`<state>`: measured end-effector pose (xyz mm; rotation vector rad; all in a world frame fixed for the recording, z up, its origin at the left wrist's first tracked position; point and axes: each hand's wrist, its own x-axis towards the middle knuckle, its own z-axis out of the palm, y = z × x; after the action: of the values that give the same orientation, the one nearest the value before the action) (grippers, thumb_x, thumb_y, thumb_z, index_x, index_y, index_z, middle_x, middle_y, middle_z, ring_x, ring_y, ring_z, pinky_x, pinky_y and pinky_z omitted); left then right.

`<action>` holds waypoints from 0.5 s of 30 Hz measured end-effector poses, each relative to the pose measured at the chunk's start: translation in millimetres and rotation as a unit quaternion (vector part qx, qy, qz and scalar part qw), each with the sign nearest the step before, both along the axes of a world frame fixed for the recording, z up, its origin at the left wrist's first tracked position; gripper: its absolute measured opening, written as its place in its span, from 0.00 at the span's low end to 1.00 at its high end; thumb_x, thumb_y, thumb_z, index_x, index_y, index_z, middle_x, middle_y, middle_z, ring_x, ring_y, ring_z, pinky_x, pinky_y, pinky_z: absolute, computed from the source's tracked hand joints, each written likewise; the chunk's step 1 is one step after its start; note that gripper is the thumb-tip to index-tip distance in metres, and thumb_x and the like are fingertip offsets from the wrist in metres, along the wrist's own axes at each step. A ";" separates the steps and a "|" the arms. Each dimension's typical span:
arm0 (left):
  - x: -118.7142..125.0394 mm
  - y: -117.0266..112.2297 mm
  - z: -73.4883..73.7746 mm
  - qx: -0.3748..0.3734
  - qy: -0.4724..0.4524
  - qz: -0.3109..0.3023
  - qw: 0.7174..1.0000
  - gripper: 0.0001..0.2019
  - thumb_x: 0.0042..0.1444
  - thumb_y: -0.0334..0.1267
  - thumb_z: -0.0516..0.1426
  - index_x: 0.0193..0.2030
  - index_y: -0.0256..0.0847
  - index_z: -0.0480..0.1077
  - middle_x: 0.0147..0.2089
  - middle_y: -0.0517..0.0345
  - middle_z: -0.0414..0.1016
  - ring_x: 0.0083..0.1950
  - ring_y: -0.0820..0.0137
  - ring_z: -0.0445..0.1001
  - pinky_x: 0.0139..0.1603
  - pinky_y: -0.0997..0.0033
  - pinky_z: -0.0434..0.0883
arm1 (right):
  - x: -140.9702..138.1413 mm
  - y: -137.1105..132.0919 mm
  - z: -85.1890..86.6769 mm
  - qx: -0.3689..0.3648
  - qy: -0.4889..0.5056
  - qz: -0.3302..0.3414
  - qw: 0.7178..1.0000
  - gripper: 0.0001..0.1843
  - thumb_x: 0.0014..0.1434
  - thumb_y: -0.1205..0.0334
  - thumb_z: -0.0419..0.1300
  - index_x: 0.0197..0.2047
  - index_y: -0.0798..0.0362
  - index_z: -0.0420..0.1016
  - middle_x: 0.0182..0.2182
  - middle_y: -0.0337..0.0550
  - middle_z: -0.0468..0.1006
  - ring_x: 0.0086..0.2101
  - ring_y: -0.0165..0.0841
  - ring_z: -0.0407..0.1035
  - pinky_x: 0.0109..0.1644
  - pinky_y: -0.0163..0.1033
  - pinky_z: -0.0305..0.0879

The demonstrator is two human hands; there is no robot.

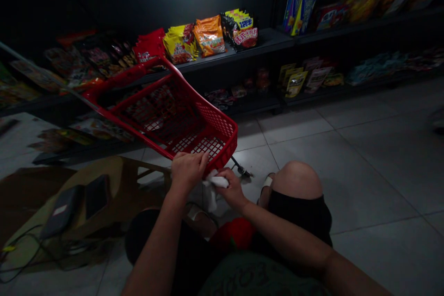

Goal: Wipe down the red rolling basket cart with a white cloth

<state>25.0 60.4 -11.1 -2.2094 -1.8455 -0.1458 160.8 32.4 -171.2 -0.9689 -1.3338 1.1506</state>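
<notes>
From where I stand, the cart [215,121] sits at the person's eleven o'clock, left hand [188,170] clamped on it, seemingly for steadiness, right hand [235,190] pinching a cloth [219,181] at its near end.

The person wears a dark green top [222,280] with block capitals [252,274], black above-knee shorts [299,216] and pale-strapped footwear [268,181]; left hand [187,170] and right hand [234,190] are bare.

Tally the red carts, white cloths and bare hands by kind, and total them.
Red cart: 1
White cloth: 1
Bare hands: 2 (left hand, right hand)
Total: 4
</notes>
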 end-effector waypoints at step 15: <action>0.1 4.9 0.7 -0.010 0.010 -0.016 1.000 0.23 0.68 0.45 0.43 0.31 0.42 0.74 0.32 0.52 0.82 0.33 0.64 0.78 0.41 0.60 0.58 | 1.5 0.1 24.9 0.077 -0.003 0.036 0.996 0.10 0.51 0.64 0.66 0.39 0.48 0.76 0.46 0.44 0.72 0.50 0.38 0.68 0.57 0.45 0.63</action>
<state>25.2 65.3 -10.4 -2.2456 -1.8093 -0.1108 162.3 32.5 -146.3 -0.8189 -1.4495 1.0817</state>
